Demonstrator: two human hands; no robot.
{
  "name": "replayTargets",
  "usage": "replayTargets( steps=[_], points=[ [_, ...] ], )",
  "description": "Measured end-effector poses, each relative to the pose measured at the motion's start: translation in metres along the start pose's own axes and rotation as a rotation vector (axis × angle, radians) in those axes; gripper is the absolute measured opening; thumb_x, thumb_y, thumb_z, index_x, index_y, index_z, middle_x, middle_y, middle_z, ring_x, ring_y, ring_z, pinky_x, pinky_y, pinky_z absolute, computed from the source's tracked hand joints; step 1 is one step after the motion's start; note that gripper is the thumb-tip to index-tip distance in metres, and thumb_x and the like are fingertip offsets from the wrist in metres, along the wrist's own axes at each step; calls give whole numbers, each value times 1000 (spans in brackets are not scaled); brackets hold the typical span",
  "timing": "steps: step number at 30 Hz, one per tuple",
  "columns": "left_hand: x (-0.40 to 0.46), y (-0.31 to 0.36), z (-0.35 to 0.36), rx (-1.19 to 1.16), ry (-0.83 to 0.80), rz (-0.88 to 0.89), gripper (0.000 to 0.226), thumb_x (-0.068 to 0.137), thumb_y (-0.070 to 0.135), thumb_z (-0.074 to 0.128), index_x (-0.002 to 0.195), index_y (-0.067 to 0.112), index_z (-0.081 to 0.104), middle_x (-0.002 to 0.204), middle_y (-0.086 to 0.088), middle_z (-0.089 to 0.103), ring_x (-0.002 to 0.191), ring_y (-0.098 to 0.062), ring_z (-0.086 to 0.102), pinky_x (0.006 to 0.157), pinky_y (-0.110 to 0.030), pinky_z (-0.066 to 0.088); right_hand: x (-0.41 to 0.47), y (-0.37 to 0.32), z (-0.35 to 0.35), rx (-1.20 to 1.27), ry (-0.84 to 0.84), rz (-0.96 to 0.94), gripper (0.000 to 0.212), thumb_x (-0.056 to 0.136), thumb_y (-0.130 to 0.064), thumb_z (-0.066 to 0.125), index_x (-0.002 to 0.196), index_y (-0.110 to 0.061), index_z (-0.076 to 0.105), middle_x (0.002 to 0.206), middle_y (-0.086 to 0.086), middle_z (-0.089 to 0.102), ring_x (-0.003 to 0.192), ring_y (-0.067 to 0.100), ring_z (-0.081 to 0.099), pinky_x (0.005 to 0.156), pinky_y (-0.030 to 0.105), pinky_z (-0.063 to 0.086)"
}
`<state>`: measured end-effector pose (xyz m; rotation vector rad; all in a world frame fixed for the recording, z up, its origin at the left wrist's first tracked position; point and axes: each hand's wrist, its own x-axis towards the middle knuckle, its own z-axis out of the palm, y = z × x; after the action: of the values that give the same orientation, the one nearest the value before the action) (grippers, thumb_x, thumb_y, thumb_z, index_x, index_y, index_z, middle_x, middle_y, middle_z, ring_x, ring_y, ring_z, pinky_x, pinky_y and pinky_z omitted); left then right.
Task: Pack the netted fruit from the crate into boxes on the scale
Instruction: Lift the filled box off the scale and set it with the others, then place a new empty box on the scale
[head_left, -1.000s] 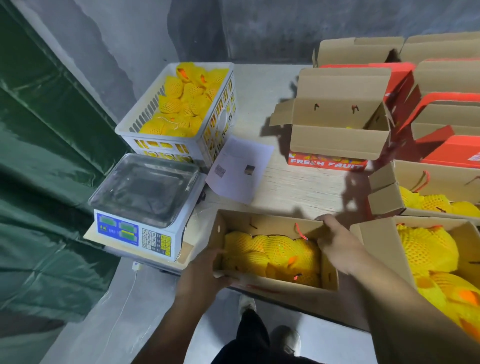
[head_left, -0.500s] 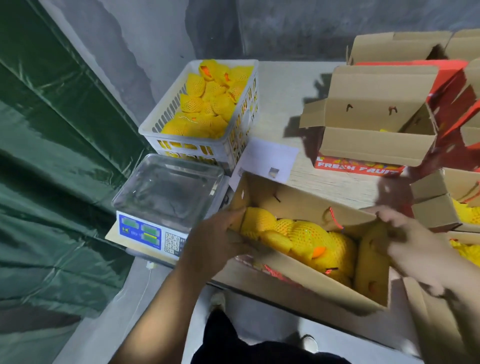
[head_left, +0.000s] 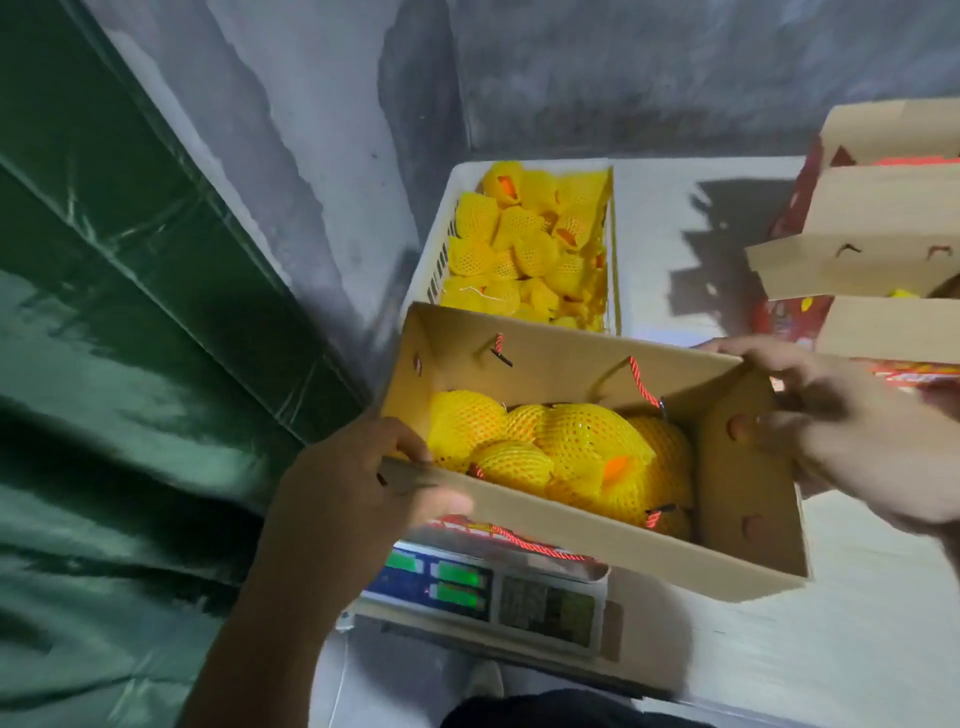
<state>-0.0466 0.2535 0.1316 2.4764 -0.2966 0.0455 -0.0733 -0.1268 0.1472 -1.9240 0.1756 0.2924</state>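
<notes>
Head view: showing box (head_left: 587, 525) over scale (head_left: 493, 587), no longer on worktop (head_left: 727, 218) as a second ago.
Meaning: weighing now starting; contact with platter not visible.
Left hand (head_left: 353, 493): fingers curling over near-left rim, gripping.
Right hand (head_left: 852, 431): fingers clasping right end wall.
Netted fruit (head_left: 566, 447): lying inside box; more waiting in crate (head_left: 441, 244) just behind.
Writing: blurring too much for reading; scale digits unreadable.

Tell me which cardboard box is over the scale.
The open cardboard box of netted fruit, gripped by the left hand and right hand, covers the scale. The other box sits far right.
</notes>
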Motion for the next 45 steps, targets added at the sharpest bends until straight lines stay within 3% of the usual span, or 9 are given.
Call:
replayTargets(
  steps=[5,11,16,20,24,28,35,39,45],
  points=[
    [23,-69,-16,29,-105,-84,46,58,60,91,72,33,57,77,22,64,65,0,60,48,-18,37,36,-20,77,55,-37,133,63,100,10,44,119,-46,66,96,13,75,72,28,73,59,51,61],
    [31,-98,2,35,-202,-157,42,65,77,75,85,43,58,74,22,65,75,-2,62,62,-34,55,49,-14,107,124,234,186,65,102,4,48,117,-56,68,91,26,67,67,25,60,61,45,52],
    [36,-92,7,45,-160,-139,44,74,71,76,82,33,56,80,17,65,79,-13,65,68,-36,55,50,-19,130,-68,472,114,61,94,6,53,125,-47,62,108,-4,72,78,-11,64,65,6,48],
    [38,-87,7,51,-202,-106,40,79,66,76,87,33,56,87,18,61,80,-4,61,64,-32,53,49,-25,155,-365,500,150,63,91,-10,61,151,-21,45,147,15,49,133,25,49,111,38,41],
    [33,-100,-11,-39,-392,-49,28,83,63,71,100,44,60,107,24,62,100,-6,66,75,-36,58,29,-40,190,-805,602,118,66,89,-35,63,151,-29,42,164,20,27,149,42,27,120,57,20],
    [23,-107,-31,-66,-137,59,29,90,46,72,115,36,65,148,9,53,134,-16,55,100,-49,53,10,-48,226,-751,528,-110,58,87,-36,60,144,-24,55,158,14,41,146,37,33,120,51,24],
    [-14,-98,-28,-173,-45,346,15,94,13,66,105,17,76,102,7,71,89,-16,70,76,-41,58,-24,-23,263,-775,553,-275,49,86,-18,74,134,-18,65,155,14,45,137,40,41,114,43,28],
    [-44,-103,-35,-138,-32,236,25,94,6,61,105,23,77,101,9,70,87,-17,68,74,-41,56,-50,-16,273,-735,473,-311,50,87,-16,72,135,-18,62,157,12,42,137,29,35,111,11,9],
    [-84,-110,-45,-135,-15,170,27,94,11,57,107,28,74,105,11,70,91,-17,68,76,-42,57,-87,-16,293,-705,393,-251,42,92,-21,68,134,-22,61,156,8,45,140,32,40,113,43,32]
  ],
)
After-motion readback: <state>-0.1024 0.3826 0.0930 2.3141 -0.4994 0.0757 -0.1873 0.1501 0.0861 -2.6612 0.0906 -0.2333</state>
